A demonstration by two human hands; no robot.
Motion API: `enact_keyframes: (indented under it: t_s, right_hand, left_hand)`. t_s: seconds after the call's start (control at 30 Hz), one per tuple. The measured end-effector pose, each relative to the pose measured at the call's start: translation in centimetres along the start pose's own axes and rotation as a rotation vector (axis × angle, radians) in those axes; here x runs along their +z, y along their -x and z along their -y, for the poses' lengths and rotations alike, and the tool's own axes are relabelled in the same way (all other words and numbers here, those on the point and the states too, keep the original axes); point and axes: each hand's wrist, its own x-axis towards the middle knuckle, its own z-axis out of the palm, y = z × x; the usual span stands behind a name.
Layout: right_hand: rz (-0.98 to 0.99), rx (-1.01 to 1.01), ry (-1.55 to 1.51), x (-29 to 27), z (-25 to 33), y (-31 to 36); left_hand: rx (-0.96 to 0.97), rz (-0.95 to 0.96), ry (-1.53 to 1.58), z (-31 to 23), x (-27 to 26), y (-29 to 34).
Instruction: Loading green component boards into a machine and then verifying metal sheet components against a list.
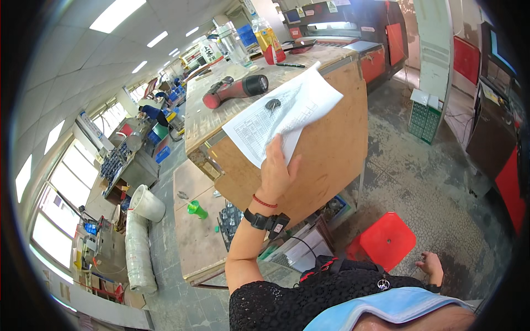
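Observation:
My left hand [279, 172], with a red cord and a black strap at its wrist, is at the lower edge of some printed paper sheets [248, 129]. Its fingers lie against the paper, which overhangs the edge of the wooden workbench [200, 113] and curls up on the right. On the paper sits a small dark round part [273, 103] with thin prongs. Behind the sheets lies a red handheld tool [234, 91] with a black round head. My right hand [432, 267] hangs low beside a red stool [389, 241], holding nothing, its fingers apart.
Bottles, among them a yellow-and-red one [268, 41], and a black pen [290, 65] stand or lie on the bench's far part. Below left is a lower board [190, 237] with a green object [197, 209]. A large machine [353, 25] stands beyond. A person [154, 114] works far left.

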Motion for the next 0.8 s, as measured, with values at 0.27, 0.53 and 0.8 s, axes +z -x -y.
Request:
enact_keyframes:
  t_s: [0.27, 0.53, 0.8]
  right_hand:
    - [0.024, 0.001, 0.016, 0.5, -0.3, -0.1]
    - [0.039, -0.04, 0.015, 1.0, -0.7, -0.4]
    - [0.064, -0.064, 0.025, 0.6, -1.3, 0.5]
  left_hand:
    - [-0.036, 0.323, -0.351, -0.3, -0.4, -0.7]
    - [0.126, 0.371, -0.605, 1.6, 1.2, 1.5]
    - [0.045, 0.252, -0.584, 1.9, -0.4, -0.9]
